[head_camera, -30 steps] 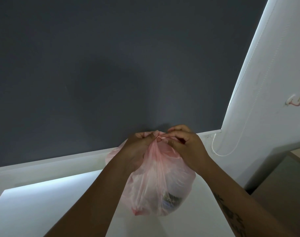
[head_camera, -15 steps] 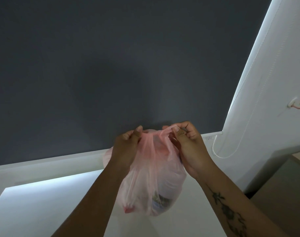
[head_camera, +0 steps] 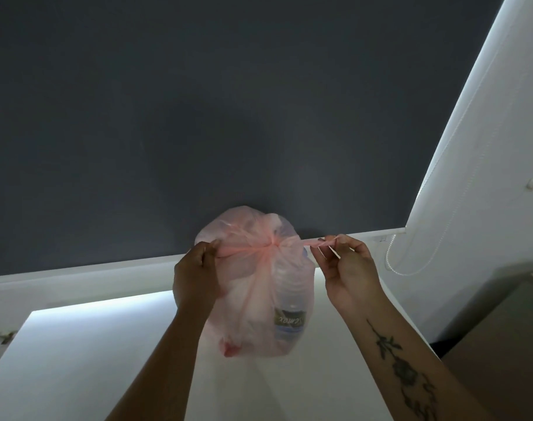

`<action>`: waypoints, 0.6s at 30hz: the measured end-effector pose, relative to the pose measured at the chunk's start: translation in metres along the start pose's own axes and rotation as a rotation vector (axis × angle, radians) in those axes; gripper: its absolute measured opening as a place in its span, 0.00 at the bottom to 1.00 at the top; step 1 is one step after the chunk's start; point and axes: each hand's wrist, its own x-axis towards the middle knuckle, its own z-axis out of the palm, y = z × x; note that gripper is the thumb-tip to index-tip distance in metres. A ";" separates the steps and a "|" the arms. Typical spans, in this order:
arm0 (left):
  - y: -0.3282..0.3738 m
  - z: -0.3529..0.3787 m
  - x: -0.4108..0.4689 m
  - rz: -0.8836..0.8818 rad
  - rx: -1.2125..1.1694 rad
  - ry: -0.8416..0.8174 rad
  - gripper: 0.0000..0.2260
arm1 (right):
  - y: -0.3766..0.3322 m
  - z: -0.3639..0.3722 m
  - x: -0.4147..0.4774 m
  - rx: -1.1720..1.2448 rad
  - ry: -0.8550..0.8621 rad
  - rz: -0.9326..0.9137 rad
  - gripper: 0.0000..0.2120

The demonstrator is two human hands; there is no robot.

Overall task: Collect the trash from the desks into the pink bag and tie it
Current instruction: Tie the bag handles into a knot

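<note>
Head view: left hand [head_camera: 195, 275] and right hand [head_camera: 348, 275] are raised side by side, the pink bag [head_camera: 259, 299] between them
Left fingers [head_camera: 209, 247]: curled and clamped on the left strip [head_camera: 240, 249] of the bag's mouth, close beside the knot
Right fingers [head_camera: 335, 240]: thumb and forefinger pinched together on the end of the right strip [head_camera: 316, 244], which runs taut and level; the other fingers are loosely curled
Knot [head_camera: 272, 243]: a small gathered twist where both strips meet, nearer the left hand
Pink bag: thin, see-through, crinkled plastic, rounded and bulging; it puffs above the knot and sags below it, its left side against the left palm; I cannot tell whether its bottom touches the surface
Bottle [head_camera: 291, 317]: clear ribbed plastic with a dark label, inside the bag on the right
Red scrap [head_camera: 228, 349]: inside the bag's lower left corner
Surface [head_camera: 76, 360]: white, smooth and flat, under the bag
Dark panel [head_camera: 228, 101]: matte grey, behind the bag
Cord [head_camera: 405, 268]: white loop hanging on the white wall, right of the right hand
</note>
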 end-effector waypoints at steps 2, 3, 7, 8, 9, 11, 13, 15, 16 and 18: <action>-0.002 -0.003 0.000 0.081 0.042 -0.085 0.15 | -0.005 0.003 -0.001 -0.259 -0.037 -0.139 0.05; -0.002 -0.003 -0.001 0.135 0.060 -0.114 0.13 | -0.005 0.007 -0.003 -0.409 -0.066 -0.228 0.06; -0.006 -0.002 -0.004 0.251 0.221 0.004 0.20 | 0.015 0.029 -0.018 -1.223 -0.385 -0.621 0.19; -0.009 -0.004 0.001 0.221 0.256 0.023 0.31 | 0.023 0.030 -0.018 -1.491 -0.473 -0.670 0.29; -0.014 -0.006 0.006 0.198 0.304 -0.005 0.40 | 0.030 0.032 -0.018 -1.715 -0.504 -0.679 0.37; -0.029 -0.011 0.016 0.183 0.419 -0.206 0.48 | 0.039 0.033 -0.019 -1.923 -0.446 -0.614 0.41; -0.047 -0.012 0.018 0.138 0.496 -0.429 0.46 | 0.048 0.028 -0.021 -1.954 -0.311 -0.635 0.34; -0.062 -0.010 0.010 0.117 0.520 -0.464 0.40 | 0.056 0.021 -0.025 -1.951 -0.194 -0.715 0.23; -0.070 -0.008 0.006 0.132 0.491 -0.421 0.35 | 0.059 0.017 -0.027 -1.935 -0.165 -0.756 0.18; -0.072 -0.005 -0.001 0.158 0.356 -0.368 0.28 | 0.060 0.006 -0.033 -1.889 -0.149 -0.828 0.11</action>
